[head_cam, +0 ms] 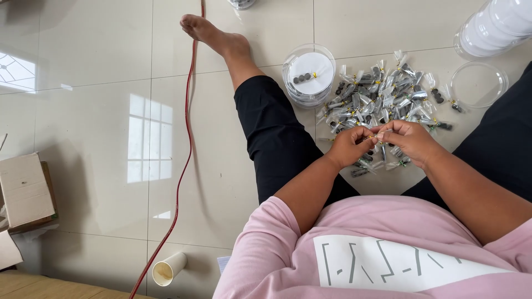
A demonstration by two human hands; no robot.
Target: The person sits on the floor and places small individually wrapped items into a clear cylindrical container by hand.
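I sit on a tiled floor with my legs spread. My left hand [350,145] and my right hand [407,140] meet fingertip to fingertip, both pinching one small clear packet [374,135] with a gold twist tie. Just beyond them lies a pile of similar small packets [382,91] holding dark round pieces. A stack of clear round lidded containers [308,75] stands left of the pile, with dark pieces and a white disc inside the top one. An open clear round dish [479,84] lies to the right of the pile.
A stack of white lids or containers [493,27] stands at the top right. A red cable [185,149] runs down the floor on the left. A cardboard box [25,191] sits at the far left, and a paper tube [169,268] lies near the bottom.
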